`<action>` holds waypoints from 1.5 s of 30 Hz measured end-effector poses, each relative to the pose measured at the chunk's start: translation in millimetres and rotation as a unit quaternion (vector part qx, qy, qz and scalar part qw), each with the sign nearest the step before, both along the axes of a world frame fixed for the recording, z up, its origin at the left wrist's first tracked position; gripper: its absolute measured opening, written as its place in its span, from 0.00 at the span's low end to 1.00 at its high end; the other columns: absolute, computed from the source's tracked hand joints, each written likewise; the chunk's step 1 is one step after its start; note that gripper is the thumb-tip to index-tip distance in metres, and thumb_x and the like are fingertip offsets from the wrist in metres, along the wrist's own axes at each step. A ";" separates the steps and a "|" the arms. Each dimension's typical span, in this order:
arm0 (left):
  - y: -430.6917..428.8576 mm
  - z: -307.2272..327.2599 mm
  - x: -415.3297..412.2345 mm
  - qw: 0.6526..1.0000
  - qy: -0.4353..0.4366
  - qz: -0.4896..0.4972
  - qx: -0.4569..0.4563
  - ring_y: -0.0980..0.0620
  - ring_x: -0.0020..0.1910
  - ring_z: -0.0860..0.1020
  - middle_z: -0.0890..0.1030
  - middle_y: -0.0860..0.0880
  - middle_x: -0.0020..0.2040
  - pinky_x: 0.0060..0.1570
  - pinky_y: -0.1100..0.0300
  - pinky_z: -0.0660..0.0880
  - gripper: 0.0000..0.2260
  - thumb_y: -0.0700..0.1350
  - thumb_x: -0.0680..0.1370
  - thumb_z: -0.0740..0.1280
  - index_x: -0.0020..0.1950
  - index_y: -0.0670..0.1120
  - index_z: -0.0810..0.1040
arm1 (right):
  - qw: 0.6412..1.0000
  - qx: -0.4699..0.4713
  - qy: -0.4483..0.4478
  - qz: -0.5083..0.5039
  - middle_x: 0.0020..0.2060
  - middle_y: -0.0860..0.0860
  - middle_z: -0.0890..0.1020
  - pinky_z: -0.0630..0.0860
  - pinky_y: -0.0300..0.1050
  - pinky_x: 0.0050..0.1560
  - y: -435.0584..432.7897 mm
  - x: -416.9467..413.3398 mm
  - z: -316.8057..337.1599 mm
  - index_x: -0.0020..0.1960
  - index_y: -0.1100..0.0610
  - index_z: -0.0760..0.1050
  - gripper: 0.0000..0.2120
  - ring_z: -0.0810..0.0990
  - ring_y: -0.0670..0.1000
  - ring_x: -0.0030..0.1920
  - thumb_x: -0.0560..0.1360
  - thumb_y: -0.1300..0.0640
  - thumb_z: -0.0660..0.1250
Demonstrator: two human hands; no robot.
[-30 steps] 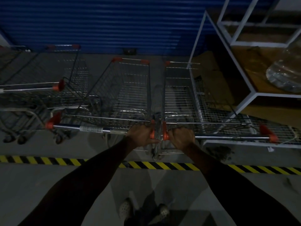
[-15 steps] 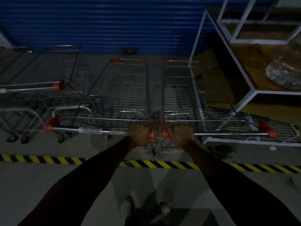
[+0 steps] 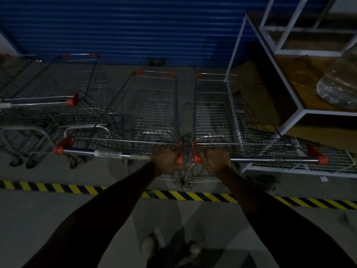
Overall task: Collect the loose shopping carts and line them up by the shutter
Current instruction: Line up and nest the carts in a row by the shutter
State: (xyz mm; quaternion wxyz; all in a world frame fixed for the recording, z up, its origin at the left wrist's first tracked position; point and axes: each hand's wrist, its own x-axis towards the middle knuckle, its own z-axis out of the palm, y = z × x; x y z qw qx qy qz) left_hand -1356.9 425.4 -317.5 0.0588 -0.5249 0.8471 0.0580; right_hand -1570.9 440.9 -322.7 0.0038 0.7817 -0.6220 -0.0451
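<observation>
**Q:** What is hard to make out?
**A:** The scene is dim. The right cart (image 3: 212, 113) has its far side hidden behind a white shelving frame (image 3: 328, 112) and a wire panel, so its full width is unclear. The far-left cart (image 3: 83, 88) is cut off by the picture's edge. The tangle of wire and wheels around it cannot be sorted out. The fingertips of both hands curl out of sight under the handles.

**Q:** Which way do the carts point?
**A:** All stand on the concrete floor (image 3: 48, 219) with their noses toward the blue shutter (image 3: 125, 29), near it but apart from it. Each basket's long axis runs away from the viewer, and each handle bar runs left to right. The middle cart (image 3: 152, 113) and the right cart stand side by side, handle ends almost touching.

**Q:** What are the hands doing?
**A:** The left hand (image 3: 168, 161) is wrapped round the right end of the middle cart's handle, against its orange end cap. The right hand (image 3: 215, 161) is wrapped round the left end of the right cart's handle.

**Q:** How many of each thing?
**A:** Three carts can be counted for certain. There are two hands in dark sleeves. One yellow-and-black striped line (image 3: 193, 196) crosses the floor on the viewer's side of the handles. Two pale shoes (image 3: 148, 246) show at the bottom edge.
</observation>
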 end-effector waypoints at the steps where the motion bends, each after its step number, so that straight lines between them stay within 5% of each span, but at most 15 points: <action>1: 0.4 0.0 0.0 1.000 0.001 -0.001 -0.003 0.40 0.60 0.79 0.81 0.41 0.61 0.56 0.52 0.75 0.46 0.74 0.72 0.63 0.81 0.49 0.55 | 1.000 0.002 0.001 0.001 0.41 0.52 0.83 0.78 0.50 0.50 -0.6 -0.6 -1.2 0.50 0.54 0.78 0.20 0.83 0.55 0.45 0.84 0.45 0.51; 5: -3.3 0.5 5.5 1.000 0.019 -0.024 -0.008 0.42 0.59 0.80 0.80 0.44 0.64 0.57 0.50 0.75 0.43 0.74 0.72 0.61 0.80 0.53 0.56 | 0.998 0.040 -0.050 -0.015 0.39 0.52 0.82 0.74 0.48 0.49 -7.5 -3.7 -8.0 0.49 0.52 0.79 0.27 0.82 0.54 0.44 0.83 0.42 0.44; 11: -6.9 -2.8 4.7 0.999 0.030 -0.016 0.004 0.42 0.56 0.81 0.82 0.44 0.60 0.56 0.51 0.77 0.37 0.71 0.74 0.63 0.77 0.53 0.63 | 0.998 0.038 -0.054 0.008 0.40 0.52 0.80 0.69 0.48 0.47 -5.2 -5.9 -7.6 0.51 0.53 0.78 0.25 0.80 0.54 0.46 0.83 0.42 0.46; 15: -11.4 -7.9 2.4 0.999 0.042 -0.020 0.003 0.41 0.54 0.82 0.83 0.44 0.59 0.54 0.50 0.78 0.39 0.73 0.71 0.64 0.75 0.53 0.66 | 0.999 0.034 -0.030 0.030 0.41 0.51 0.80 0.71 0.48 0.43 -1.2 -4.7 -10.7 0.53 0.54 0.77 0.20 0.80 0.54 0.43 0.83 0.44 0.52; 20: -12.7 -10.4 1.8 0.998 0.059 -0.022 -0.007 0.40 0.57 0.81 0.80 0.43 0.63 0.54 0.51 0.76 0.40 0.71 0.72 0.65 0.78 0.52 0.63 | 1.000 -0.005 -0.019 0.018 0.29 0.52 0.81 0.80 0.49 0.36 10.0 -1.4 -3.9 0.39 0.57 0.78 0.12 0.81 0.55 0.30 0.77 0.51 0.70; 24: -11.6 -7.9 -0.7 0.998 0.064 -0.016 0.001 0.42 0.57 0.81 0.80 0.44 0.64 0.54 0.52 0.77 0.44 0.77 0.68 0.60 0.78 0.53 0.62 | 0.998 -0.024 -0.052 0.004 0.37 0.52 0.83 0.77 0.46 0.46 8.3 -1.1 -0.6 0.45 0.56 0.80 0.20 0.82 0.54 0.40 0.84 0.47 0.55; 29: -17.5 -17.5 0.6 0.997 0.078 -0.021 -0.007 0.42 0.54 0.82 0.82 0.44 0.61 0.53 0.51 0.79 0.53 0.85 0.60 0.45 0.78 0.55 0.58 | 0.998 -0.019 -0.054 0.015 0.39 0.53 0.83 0.78 0.47 0.46 10.3 -1.9 -1.1 0.47 0.56 0.80 0.20 0.83 0.54 0.41 0.83 0.46 0.55; 35: -14.5 -16.4 2.4 0.995 0.090 -0.022 -0.022 0.42 0.53 0.82 0.82 0.44 0.61 0.52 0.51 0.79 0.53 0.82 0.62 0.48 0.79 0.52 0.57 | 0.999 0.016 -0.051 -0.006 0.40 0.51 0.83 0.77 0.47 0.50 8.3 -0.2 2.0 0.46 0.54 0.78 0.21 0.82 0.53 0.43 0.84 0.44 0.52; 41: -10.3 0.1 7.8 0.993 0.103 -0.040 0.039 0.42 0.56 0.81 0.81 0.42 0.62 0.56 0.53 0.77 0.35 0.66 0.73 0.69 0.75 0.51 0.67 | 0.991 0.043 -0.119 -0.041 0.43 0.54 0.82 0.68 0.45 0.44 0.1 -2.6 -0.6 0.50 0.53 0.79 0.32 0.82 0.57 0.47 0.81 0.38 0.40; 43: -6.4 7.5 15.4 0.980 0.171 -0.001 0.102 0.43 0.56 0.81 0.82 0.43 0.60 0.59 0.49 0.77 0.29 0.64 0.73 0.70 0.70 0.54 0.72 | 0.979 0.010 -0.194 -0.064 0.43 0.55 0.81 0.70 0.44 0.43 -2.0 2.1 4.2 0.53 0.55 0.79 0.24 0.82 0.57 0.46 0.84 0.43 0.48; 45: -5.9 16.1 26.0 0.987 0.152 -0.002 0.055 0.45 0.55 0.81 0.83 0.46 0.58 0.57 0.56 0.75 0.29 0.65 0.73 0.70 0.69 0.50 0.75 | 0.970 -0.071 -0.226 -0.047 0.46 0.56 0.82 0.75 0.47 0.46 -5.2 10.0 10.2 0.55 0.55 0.79 0.21 0.81 0.58 0.48 0.83 0.45 0.52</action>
